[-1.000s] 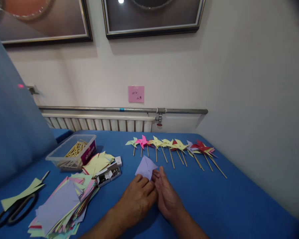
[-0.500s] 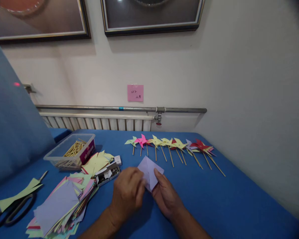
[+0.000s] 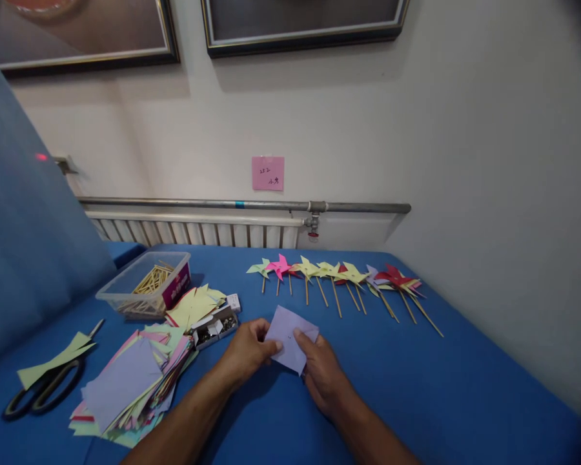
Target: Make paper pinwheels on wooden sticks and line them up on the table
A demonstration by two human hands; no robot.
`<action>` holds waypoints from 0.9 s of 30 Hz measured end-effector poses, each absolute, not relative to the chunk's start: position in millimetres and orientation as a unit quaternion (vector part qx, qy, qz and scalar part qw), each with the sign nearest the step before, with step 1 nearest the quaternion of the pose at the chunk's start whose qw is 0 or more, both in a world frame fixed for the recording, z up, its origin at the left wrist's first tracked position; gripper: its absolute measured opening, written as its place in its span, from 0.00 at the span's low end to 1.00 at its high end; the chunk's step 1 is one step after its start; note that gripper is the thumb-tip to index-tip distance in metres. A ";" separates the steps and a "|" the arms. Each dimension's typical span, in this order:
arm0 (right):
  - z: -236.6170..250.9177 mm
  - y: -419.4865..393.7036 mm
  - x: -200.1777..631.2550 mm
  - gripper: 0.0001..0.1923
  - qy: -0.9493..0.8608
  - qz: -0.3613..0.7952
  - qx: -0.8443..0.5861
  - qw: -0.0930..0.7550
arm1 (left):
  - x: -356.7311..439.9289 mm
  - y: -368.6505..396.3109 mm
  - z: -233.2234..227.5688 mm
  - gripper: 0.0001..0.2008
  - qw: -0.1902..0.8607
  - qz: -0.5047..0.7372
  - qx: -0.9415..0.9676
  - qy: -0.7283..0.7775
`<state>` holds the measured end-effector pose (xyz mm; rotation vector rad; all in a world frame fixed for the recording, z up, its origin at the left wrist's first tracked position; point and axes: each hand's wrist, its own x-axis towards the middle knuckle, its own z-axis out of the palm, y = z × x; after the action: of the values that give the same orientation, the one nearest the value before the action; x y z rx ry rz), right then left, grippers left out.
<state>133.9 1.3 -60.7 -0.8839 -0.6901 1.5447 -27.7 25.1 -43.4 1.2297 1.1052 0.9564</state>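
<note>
A small square of purple paper (image 3: 286, 326) is held up between both hands, above the blue table. A dark dot shows near its middle. My left hand (image 3: 254, 349) pinches the paper's left edge, thumb on top. From the right, my right hand (image 3: 322, 371) grips the other side, its thumb lying on the face and its fingers behind. To the left of my left hand sits an open box of pins (image 3: 215, 328). Beside it lies a pile of coloured paper sheets (image 3: 123, 381), with a purple sheet on top.
Several paper pinwheels on sticks (image 3: 336, 271) lie in a row along the back. A clear tub (image 3: 126, 290) holds wooden sticks. Black-handled scissors (image 3: 58, 387) lie at left under a pale green paper strip (image 3: 58, 358). A wall bounds the right side.
My left hand was blurred and raised in front of the paper; now it holds the left edge. The paper has turned, and the view has shifted slightly.
</note>
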 end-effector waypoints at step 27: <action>-67.7 5.7 137.2 0.28 -0.304 0.612 -0.425 0.593 | -26.8 29.6 -45.7 0.22 0.543 0.461 0.503 0.489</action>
<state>137.2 5.7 -67.7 -0.9876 -0.7073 1.4228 -26.8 29.6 -45.7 1.1938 1.1617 1.0948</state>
